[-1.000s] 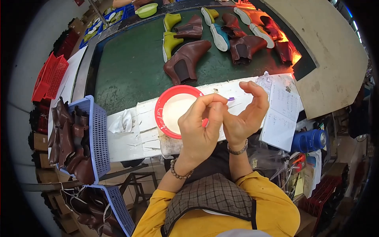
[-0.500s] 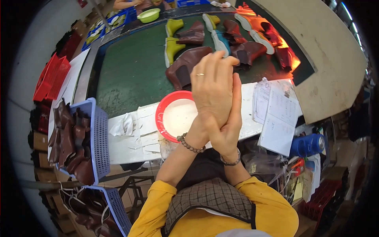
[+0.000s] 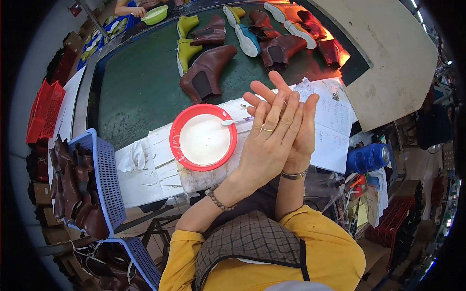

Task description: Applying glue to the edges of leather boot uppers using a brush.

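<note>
My left hand, with a ring and a beaded bracelet, lies flat across my right hand. Both have their fingers stretched out, palms touching, and nothing shows between them. Part of the right palm is covered by the left hand. Just left of them is a red bowl of white liquid, with a small brush resting over its right rim. Beyond the hands, a brown ankle boot lies on the green conveyor belt. Papers with handwriting lie behind the right hand.
Further brown boots and several yellow-green and blue shoe parts lie on the belt, near an orange glow. Blue baskets of brown boot uppers stand at left, a blue flask at right. Another person's hand is by a green bowl.
My hands have moved right and lower, staying pressed together, and their fingers now fan more. The view has shifted, so the red bowl and its brush are fully uncovered.
</note>
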A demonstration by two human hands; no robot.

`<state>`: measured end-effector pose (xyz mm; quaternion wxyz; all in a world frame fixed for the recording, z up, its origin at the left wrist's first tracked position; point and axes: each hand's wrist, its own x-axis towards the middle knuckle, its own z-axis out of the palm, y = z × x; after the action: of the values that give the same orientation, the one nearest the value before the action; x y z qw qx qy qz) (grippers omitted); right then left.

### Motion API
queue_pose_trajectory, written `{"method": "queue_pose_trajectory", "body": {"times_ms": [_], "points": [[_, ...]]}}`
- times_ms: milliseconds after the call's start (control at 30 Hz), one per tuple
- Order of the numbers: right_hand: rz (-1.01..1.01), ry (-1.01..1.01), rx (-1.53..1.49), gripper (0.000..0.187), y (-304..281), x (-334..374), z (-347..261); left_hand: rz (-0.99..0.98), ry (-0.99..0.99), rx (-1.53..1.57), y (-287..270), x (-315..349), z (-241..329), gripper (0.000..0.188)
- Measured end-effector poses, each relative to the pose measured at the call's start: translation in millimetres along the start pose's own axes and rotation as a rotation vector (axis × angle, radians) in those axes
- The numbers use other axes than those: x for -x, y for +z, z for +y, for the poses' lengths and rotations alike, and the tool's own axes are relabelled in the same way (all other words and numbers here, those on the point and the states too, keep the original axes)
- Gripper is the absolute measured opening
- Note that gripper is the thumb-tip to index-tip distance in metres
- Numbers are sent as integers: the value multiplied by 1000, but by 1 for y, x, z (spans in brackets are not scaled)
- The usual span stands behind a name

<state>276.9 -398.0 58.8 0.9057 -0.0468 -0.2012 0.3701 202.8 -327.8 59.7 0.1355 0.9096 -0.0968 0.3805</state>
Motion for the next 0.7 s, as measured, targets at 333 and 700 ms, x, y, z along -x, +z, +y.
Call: {"method": "queue_pose_trajectory", "body": {"times_ms": [333, 700], "points": [[306, -45, 708, 42, 19, 4, 16, -221, 45, -78, -42, 14, -18, 51], [690, -423, 1288, 47, -76, 1, -34, 267, -243, -335, -198, 118, -79, 28]]}}
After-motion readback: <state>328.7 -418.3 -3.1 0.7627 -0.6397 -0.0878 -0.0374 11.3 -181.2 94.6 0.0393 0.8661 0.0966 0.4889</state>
